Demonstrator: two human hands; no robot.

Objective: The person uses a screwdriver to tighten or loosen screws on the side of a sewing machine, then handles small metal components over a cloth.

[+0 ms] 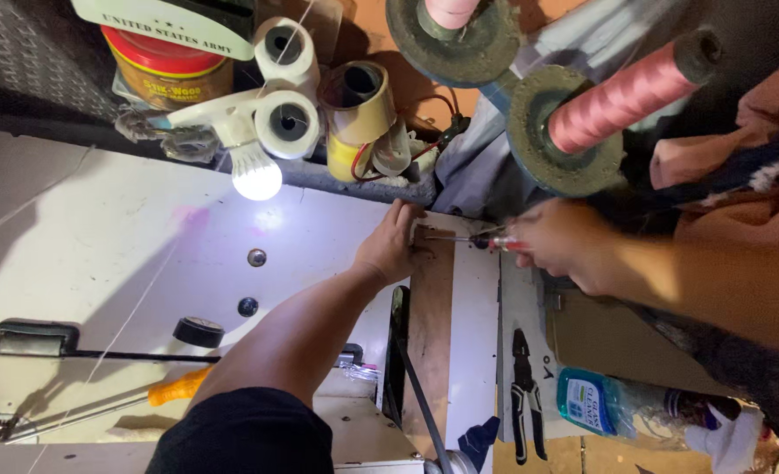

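Note:
My left hand (391, 242) rests on the far end of a brown wooden board (431, 316), fingers bent around a small metal fitting at its top edge. My right hand (558, 243) grips a red-handled screwdriver (493, 241). Its thin shaft points left, with the tip at the fitting beside my left fingers. Both hands work next to the white sewing machine body (144, 254), which lies tilted back.
A lit lamp bulb (256, 178) glares over the machine. White thread spools (289, 123), a tape roll (356, 96) and a red-lidded tin (166, 61) stand behind. Pink thread cones (626, 92) sit on the right. Black pliers (525, 386), a blue spray bottle (600, 402) and an orange-handled screwdriver (177, 387) lie near.

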